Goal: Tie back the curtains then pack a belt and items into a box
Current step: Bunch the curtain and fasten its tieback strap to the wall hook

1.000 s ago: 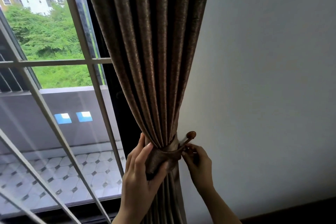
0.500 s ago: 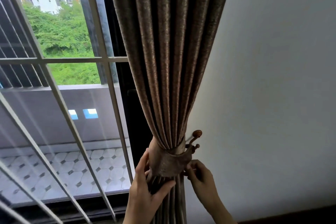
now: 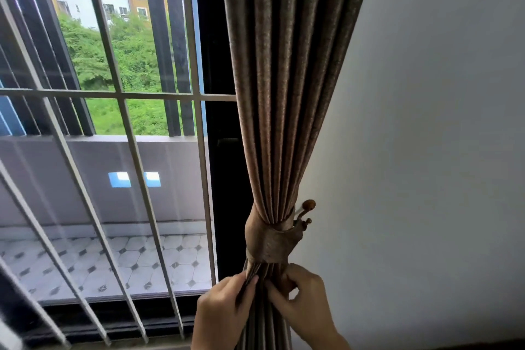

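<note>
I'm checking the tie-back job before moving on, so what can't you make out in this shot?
- Head view: where the tieback loops onto the hook, hidden behind the curtain folds.
- Head view: curtain's top and hem, cut off by frame edges.
- Head view: folds pinched by the left hand and right hand, covered by fingers.

Rough weave, high gloss, matt paint

The curtain (image 3: 284, 94) is thick cloth with a rough, faintly shiny weave; its tieback (image 3: 272, 244) matches. The hook (image 3: 308, 204) ends in 2 smooth, glossy knobs. The window bars (image 3: 122, 93) look like matt painted metal; the wall (image 3: 426, 150) is smooth, matt.
</note>
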Demonstrator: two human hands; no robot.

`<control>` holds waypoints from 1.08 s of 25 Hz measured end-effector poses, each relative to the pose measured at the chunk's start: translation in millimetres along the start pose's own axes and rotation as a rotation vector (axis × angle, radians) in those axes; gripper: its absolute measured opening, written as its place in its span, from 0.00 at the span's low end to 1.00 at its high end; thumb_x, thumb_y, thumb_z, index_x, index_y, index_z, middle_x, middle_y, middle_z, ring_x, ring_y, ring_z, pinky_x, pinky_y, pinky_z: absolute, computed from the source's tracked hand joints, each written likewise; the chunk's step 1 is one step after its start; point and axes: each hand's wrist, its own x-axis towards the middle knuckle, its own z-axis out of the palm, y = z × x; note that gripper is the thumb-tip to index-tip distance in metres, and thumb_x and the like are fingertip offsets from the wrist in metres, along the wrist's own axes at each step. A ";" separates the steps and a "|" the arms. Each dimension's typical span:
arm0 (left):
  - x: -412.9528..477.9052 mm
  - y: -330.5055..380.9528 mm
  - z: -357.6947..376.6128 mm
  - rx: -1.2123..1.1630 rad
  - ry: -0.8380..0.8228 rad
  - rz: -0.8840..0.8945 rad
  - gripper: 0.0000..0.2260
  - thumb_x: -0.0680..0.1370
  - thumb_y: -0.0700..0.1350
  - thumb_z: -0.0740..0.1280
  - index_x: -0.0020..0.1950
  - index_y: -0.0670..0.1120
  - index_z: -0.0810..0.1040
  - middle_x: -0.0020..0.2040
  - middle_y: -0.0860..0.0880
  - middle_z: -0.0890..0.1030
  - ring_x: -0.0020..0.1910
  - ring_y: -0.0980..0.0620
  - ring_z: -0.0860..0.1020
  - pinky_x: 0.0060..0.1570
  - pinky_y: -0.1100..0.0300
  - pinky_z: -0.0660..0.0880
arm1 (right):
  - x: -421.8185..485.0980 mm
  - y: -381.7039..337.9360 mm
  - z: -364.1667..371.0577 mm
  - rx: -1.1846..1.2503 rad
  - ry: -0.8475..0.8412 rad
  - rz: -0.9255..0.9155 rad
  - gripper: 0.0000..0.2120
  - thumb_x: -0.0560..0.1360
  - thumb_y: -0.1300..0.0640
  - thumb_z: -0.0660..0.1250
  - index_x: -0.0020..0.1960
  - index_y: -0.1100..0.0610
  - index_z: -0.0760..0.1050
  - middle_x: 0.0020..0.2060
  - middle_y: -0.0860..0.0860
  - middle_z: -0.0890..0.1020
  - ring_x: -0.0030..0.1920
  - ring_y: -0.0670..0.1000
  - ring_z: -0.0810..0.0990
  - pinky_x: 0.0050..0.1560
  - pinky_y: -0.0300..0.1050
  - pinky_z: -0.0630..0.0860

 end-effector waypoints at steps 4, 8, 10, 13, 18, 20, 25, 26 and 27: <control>-18.2 2.7 13.0 0.090 0.019 0.056 0.17 0.77 0.51 0.61 0.38 0.45 0.85 0.26 0.51 0.78 0.23 0.57 0.74 0.33 0.65 0.72 | -24.8 3.9 13.9 -0.181 0.178 -0.059 0.10 0.65 0.47 0.66 0.32 0.50 0.69 0.23 0.43 0.73 0.24 0.43 0.71 0.25 0.31 0.67; -6.9 2.0 12.1 0.125 -0.125 0.059 0.03 0.71 0.40 0.73 0.37 0.43 0.83 0.27 0.51 0.77 0.23 0.55 0.75 0.29 0.65 0.71 | -17.1 -6.1 3.7 -0.229 0.081 -0.025 0.10 0.68 0.41 0.64 0.41 0.47 0.70 0.27 0.40 0.76 0.26 0.38 0.70 0.30 0.24 0.65; 5.4 -2.0 -2.1 0.033 -0.207 -0.015 0.09 0.64 0.40 0.79 0.40 0.46 0.81 0.30 0.52 0.80 0.26 0.58 0.76 0.33 0.68 0.71 | -2.7 -13.6 -12.1 -0.158 -0.004 -0.022 0.14 0.69 0.36 0.63 0.41 0.46 0.73 0.32 0.37 0.75 0.33 0.35 0.74 0.37 0.26 0.68; 31.4 0.1 -33.7 -0.159 -0.177 -0.034 0.13 0.73 0.48 0.68 0.54 0.43 0.80 0.40 0.49 0.83 0.36 0.60 0.78 0.40 0.77 0.73 | 25.5 -26.6 -37.6 -0.125 0.199 -0.162 0.07 0.73 0.48 0.64 0.43 0.52 0.75 0.37 0.40 0.75 0.38 0.37 0.74 0.41 0.28 0.69; 87.3 12.2 -34.0 -0.147 -0.269 0.200 0.13 0.77 0.39 0.66 0.61 0.40 0.77 0.56 0.43 0.79 0.45 0.50 0.81 0.47 0.58 0.79 | 57.6 -50.7 -62.0 -0.275 0.039 -0.209 0.08 0.74 0.58 0.67 0.53 0.57 0.77 0.47 0.49 0.78 0.40 0.41 0.75 0.42 0.34 0.72; 98.7 12.5 -27.5 -0.122 -0.298 0.232 0.13 0.77 0.40 0.65 0.60 0.40 0.76 0.58 0.44 0.78 0.48 0.47 0.81 0.49 0.54 0.79 | 63.1 -56.9 -70.0 -0.283 -0.023 -0.200 0.11 0.75 0.56 0.67 0.56 0.57 0.77 0.47 0.47 0.79 0.41 0.46 0.77 0.40 0.30 0.70; 115.7 18.6 -21.5 -0.049 -0.277 0.248 0.07 0.77 0.41 0.64 0.50 0.41 0.80 0.47 0.44 0.79 0.42 0.44 0.79 0.39 0.48 0.78 | 73.6 -60.4 -74.4 -0.530 -0.142 -0.151 0.11 0.75 0.51 0.66 0.53 0.54 0.78 0.46 0.51 0.81 0.44 0.53 0.79 0.43 0.44 0.74; 117.9 17.5 -21.0 -0.028 -0.277 0.273 0.07 0.77 0.42 0.64 0.48 0.42 0.80 0.46 0.44 0.78 0.42 0.44 0.79 0.38 0.48 0.78 | 73.7 -60.7 -73.1 -0.564 -0.115 -0.148 0.10 0.75 0.50 0.66 0.53 0.53 0.78 0.46 0.50 0.81 0.44 0.53 0.79 0.41 0.43 0.72; 120.8 17.8 -23.2 -0.003 -0.285 0.292 0.08 0.77 0.43 0.63 0.47 0.43 0.80 0.45 0.44 0.78 0.42 0.45 0.79 0.36 0.48 0.78 | 74.1 -61.6 -72.3 -0.582 -0.097 -0.152 0.10 0.75 0.49 0.65 0.53 0.53 0.78 0.46 0.50 0.80 0.44 0.53 0.79 0.40 0.42 0.70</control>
